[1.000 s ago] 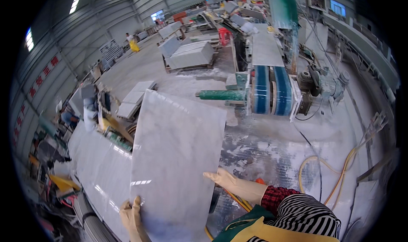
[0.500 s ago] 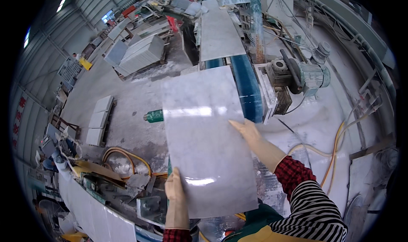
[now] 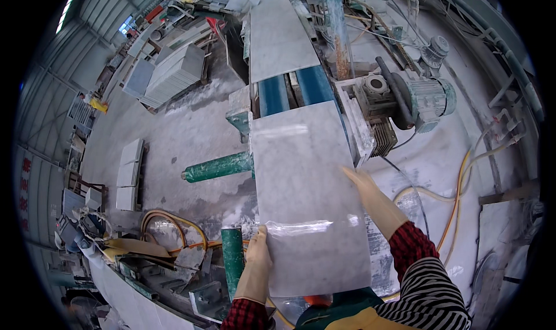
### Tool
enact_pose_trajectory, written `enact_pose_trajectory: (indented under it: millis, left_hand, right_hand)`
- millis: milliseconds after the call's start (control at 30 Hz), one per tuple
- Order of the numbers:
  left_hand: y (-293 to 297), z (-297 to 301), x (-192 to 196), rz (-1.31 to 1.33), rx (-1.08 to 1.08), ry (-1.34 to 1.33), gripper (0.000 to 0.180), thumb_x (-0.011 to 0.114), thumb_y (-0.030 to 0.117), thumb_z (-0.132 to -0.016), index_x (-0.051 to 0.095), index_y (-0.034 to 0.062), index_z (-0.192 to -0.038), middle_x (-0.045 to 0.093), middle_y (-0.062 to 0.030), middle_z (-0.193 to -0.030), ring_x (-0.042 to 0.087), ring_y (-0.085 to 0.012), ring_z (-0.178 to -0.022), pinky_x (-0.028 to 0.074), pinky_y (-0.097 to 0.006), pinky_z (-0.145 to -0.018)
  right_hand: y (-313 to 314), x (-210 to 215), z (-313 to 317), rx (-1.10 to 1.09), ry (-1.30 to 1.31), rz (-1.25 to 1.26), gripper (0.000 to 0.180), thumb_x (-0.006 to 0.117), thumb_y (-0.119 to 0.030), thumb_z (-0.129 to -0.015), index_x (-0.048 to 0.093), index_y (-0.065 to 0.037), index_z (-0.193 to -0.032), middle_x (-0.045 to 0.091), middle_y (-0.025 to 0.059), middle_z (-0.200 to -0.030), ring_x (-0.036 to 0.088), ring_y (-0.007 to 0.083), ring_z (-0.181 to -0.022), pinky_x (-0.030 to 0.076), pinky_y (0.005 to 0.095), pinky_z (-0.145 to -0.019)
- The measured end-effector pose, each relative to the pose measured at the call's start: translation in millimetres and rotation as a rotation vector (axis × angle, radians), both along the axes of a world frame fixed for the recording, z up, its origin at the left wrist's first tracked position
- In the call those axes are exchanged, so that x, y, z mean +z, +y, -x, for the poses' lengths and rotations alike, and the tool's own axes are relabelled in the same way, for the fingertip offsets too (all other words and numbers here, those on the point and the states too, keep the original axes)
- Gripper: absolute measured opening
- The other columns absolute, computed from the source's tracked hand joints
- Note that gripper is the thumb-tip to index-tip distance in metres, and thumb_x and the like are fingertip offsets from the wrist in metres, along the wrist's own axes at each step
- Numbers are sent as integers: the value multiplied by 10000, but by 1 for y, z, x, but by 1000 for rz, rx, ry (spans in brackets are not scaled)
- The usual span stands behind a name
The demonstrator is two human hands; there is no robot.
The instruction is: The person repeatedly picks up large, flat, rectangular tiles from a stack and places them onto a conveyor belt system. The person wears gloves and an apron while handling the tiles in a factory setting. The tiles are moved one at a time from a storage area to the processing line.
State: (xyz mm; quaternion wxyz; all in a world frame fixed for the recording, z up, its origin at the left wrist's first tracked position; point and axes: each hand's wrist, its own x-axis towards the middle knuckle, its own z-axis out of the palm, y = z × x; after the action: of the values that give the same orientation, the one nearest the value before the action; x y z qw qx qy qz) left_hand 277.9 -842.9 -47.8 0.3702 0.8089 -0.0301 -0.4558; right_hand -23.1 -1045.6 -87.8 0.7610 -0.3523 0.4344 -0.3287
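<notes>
A pale grey, glossy stone slab [image 3: 307, 197] lies in front of me, its far end over the blue conveyor belts [image 3: 315, 85]. My left hand [image 3: 259, 260], in a cream glove, grips the slab's near left edge with the thumb up at its rim. Farther along the right edge, my gloved right hand [image 3: 370, 191] holds the opposite side. The fingers of both hands are partly hidden by the slab. Beyond a short gap of bare belt rests another grey slab [image 3: 281, 37].
Green rollers jut out left of the slab, one sideways [image 3: 219, 167] and one close beside my left hand [image 3: 233, 260]. An electric motor [image 3: 425, 101] stands to the right of the belts. Yellow hoses [image 3: 176, 217] lie at left. Stacked slabs [image 3: 175, 75] stand farther back.
The slab has come into line with the belts and uncovered more of the green rollers at left. Both hands have moved rightward in the picture, still holding its edges. The view has shifted too.
</notes>
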Motion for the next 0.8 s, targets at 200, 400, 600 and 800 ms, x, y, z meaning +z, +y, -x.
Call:
enact_pose_trajectory:
  millis: [200,400,600,800]
  left_hand:
    - [8,-25,-45,90,-67,79,833,531,634,-963,463,-20,-1475,506,-165,-1479,524,-243,-1300,433,-354,-1077]
    - [0,-16,-33,131,-58,103,798,555,600,-963,500,-40,-1436,580,-169,-1393,575,-245,-1228,452,-360,-1051]
    - [-2,-12,3,96,-77,163,681,575,533,-970,593,-36,-1343,650,-148,-1289,623,-243,-1155,491,-373,-989]
    - [98,18,19,170,88,518,539,529,455,-1029,586,12,-1331,672,-117,-1219,680,-205,-1033,563,-337,-875]
  right_hand:
    - [142,-3,53,42,-100,-409,471,505,-307,-1056,557,31,-1378,647,119,-1321,606,192,-1168,448,308,-1004]
    - [245,-1,67,166,310,341,481,594,-295,-1011,565,47,-1347,661,154,-1236,638,245,-1111,509,377,-935]
    - [239,22,38,-188,135,-407,522,613,-328,-999,546,95,-1298,665,140,-1082,677,267,-981,566,357,-807]
    - [227,40,41,-122,120,-496,524,612,-340,-1000,552,96,-1287,652,147,-1079,668,252,-913,592,380,-674]
